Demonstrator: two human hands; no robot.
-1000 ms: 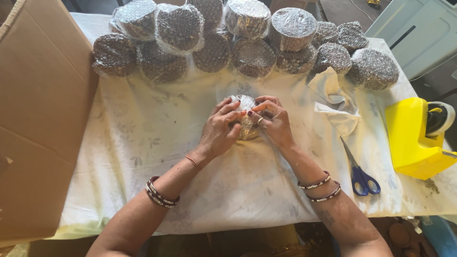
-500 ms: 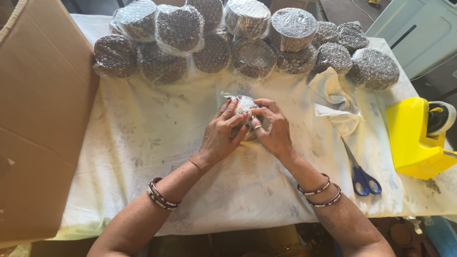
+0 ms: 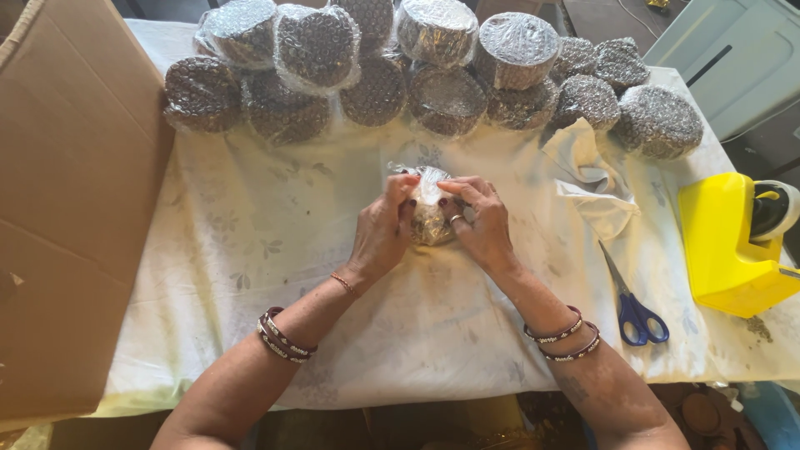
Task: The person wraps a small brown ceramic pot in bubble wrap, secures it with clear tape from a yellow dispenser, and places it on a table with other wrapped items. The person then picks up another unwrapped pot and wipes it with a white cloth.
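left hand (image 3: 382,233) + right hand (image 3: 482,225) both gripping small wrapped bundle (image 3: 431,208) | bundle mid-table (image 3: 250,250), on cloth | wrapped rolls (image 3: 442,96) along far edge | scissors (image 3: 631,298), tape dispenser (image 3: 729,242) right edge

Yellow tape dispenser (image 3: 729,246), blue-handled scissors (image 3: 635,308), pale floral tablecloth (image 3: 250,242), brown cardboard box (image 3: 71,208).

Cloth-covered worktop (image 3: 250,275) carries bubble-wrapped rounds (image 3: 442,100) at the far edge; scissors (image 3: 633,300) and yellow tape dispenser (image 3: 729,246) lie right.
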